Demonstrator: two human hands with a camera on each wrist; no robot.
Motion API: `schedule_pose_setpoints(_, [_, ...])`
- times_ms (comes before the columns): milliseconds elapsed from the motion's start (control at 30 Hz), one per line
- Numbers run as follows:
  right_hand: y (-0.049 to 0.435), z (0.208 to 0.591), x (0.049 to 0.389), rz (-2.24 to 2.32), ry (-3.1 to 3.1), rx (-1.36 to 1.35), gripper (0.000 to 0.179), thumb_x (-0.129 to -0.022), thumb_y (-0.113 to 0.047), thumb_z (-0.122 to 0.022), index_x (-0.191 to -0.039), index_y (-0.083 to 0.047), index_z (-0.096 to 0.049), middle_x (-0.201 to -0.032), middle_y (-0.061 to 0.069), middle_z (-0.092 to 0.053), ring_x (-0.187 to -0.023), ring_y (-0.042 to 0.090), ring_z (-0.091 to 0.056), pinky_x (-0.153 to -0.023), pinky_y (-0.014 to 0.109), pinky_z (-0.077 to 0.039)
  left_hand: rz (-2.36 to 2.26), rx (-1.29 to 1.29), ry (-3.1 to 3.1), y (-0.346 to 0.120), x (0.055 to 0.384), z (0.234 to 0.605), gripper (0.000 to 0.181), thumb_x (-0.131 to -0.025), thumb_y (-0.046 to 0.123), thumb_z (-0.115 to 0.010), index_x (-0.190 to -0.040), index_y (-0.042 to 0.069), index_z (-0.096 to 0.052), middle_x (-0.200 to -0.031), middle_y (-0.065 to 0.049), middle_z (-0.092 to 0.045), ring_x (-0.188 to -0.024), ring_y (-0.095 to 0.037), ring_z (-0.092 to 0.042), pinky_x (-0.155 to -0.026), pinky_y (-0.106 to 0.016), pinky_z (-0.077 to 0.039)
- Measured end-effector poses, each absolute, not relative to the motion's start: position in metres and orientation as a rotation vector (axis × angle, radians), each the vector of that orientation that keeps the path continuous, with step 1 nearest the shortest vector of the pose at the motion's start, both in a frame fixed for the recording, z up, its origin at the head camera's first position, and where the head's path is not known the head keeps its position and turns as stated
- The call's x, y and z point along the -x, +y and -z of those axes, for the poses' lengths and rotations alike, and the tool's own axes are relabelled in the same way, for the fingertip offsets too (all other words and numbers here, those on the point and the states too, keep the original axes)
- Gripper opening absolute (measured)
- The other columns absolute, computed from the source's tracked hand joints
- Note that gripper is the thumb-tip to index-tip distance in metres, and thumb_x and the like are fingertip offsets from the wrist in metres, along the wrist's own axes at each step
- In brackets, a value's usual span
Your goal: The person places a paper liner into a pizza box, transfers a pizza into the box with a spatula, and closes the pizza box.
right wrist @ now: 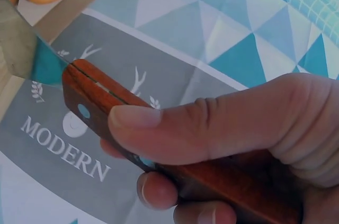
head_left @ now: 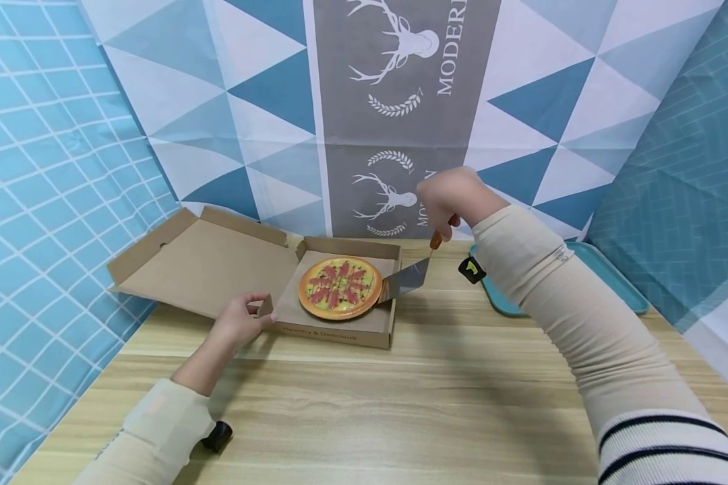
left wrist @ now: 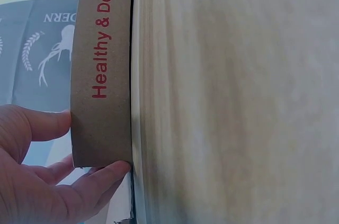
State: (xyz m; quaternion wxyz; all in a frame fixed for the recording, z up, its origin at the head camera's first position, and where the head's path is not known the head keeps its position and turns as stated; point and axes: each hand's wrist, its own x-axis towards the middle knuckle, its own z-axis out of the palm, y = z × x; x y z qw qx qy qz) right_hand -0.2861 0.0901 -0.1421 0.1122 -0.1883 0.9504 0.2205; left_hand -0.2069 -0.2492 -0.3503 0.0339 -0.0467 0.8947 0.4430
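Pizza (head_left: 340, 288), golden-rimmed and topped with red strips fanned out like a star over a yellow-green layer, lay face up inside the cardboard box (head_left: 370, 339), which stood on a wood-grain table (head_left: 400, 404); at the box's front left corner, my left hand (head_left: 243, 320) pinched the cardboard, thumb against the edge of the wall and fingers curled round its end; red lettering on the box's front wall read "Healthy & Delicious"; above and to the right of the box, my right hand (head_left: 451, 199) was wrapped firmly round the reddish-brown handle (right wrist: 222, 179) of a spatula (head_left: 409, 277), thumb laid along one side and fingers bent beneath; its metal blade slanted down over the box's right wall to the pizza's near-lying right edge, though I could not tell how far, if at all, the tip sat underneath; the lid (head_left: 218, 263) lay spread out to the left of the box; a teal tray (head_left: 607, 266) rested to the right of the box, partly hidden by my beige sleeve (head_left: 570, 303); behind the box hung a backdrop (head_left: 340, 67) with white deer heads, the word "MODERN" and blue-and-white triangles.
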Motion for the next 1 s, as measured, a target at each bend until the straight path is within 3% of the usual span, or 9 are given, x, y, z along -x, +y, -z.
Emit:
schedule_pose_setpoints(167, [0.097,0.133,0.283,-0.661,2.783,0.53,0.011,-0.074,-0.015,-0.08,-0.074,-0.013,-0.069,-0.057,-0.001,-0.055,-0.056,0.013,-0.051,-0.055,0.032,-0.038,-1.38,0.15,2.741,-0.248,0.207,0.351,0.059,-0.095,0.012,-0.063,-0.144,-0.006,-0.036,-0.133,-0.036,-0.047,-0.113,-0.044,-0.055,-0.089,-0.05,-0.049])
schedule_pose_setpoints(467, [0.117,0.131,0.277,-0.643,2.755,0.578,0.022,-0.077,-0.016,-0.079,-0.06,-0.013,-0.065,-0.055,0.0,-0.046,-0.051,0.015,-0.04,-0.05,0.029,-0.034,-1.371,0.138,2.74,-0.249,0.206,0.349,0.06,-0.096,0.015,-0.062,-0.145,-0.005,-0.035,-0.135,-0.037,-0.045,-0.117,-0.047,-0.053,-0.093,-0.055,-0.046])
schedule_pose_setpoints(667, [0.149,0.147,0.263,-0.365,2.896,0.676,0.006,-0.074,-0.012,-0.079,-0.072,-0.015,-0.074,-0.067,-0.003,-0.064,-0.064,0.018,-0.052,-0.055,0.033,-0.041,-1.379,0.125,2.734,-0.248,0.207,0.349,0.06,-0.096,0.013,-0.062,-0.146,-0.005,-0.034,-0.135,-0.037,-0.045,-0.117,-0.047,-0.053,-0.093,-0.055,-0.046])
schedule_pose_setpoints(833, [0.176,0.174,0.253,-0.12,2.997,0.742,0.009,-0.075,-0.014,-0.08,-0.083,-0.017,-0.078,-0.08,-0.004,-0.068,-0.07,0.017,-0.058,-0.06,0.038,-0.049,-1.362,0.126,2.737,-0.248,0.208,0.35,0.06,-0.096,0.015,-0.062,-0.146,-0.004,-0.034,-0.136,-0.037,-0.044,-0.117,-0.047,-0.052,-0.093,-0.054,-0.047])
schedule_pose_setpoints(1000, [0.197,0.208,0.251,0.08,3.038,0.839,0.014,-0.076,-0.015,-0.08,-0.09,-0.013,-0.079,-0.078,-0.005,-0.069,-0.067,0.013,-0.058,-0.059,0.037,-0.05,-1.357,0.117,2.741,-0.248,0.207,0.351,0.06,-0.096,0.015,-0.062,-0.146,-0.005,-0.035,-0.135,-0.038,-0.043,-0.118,-0.048,-0.051,-0.093,-0.055,-0.047])
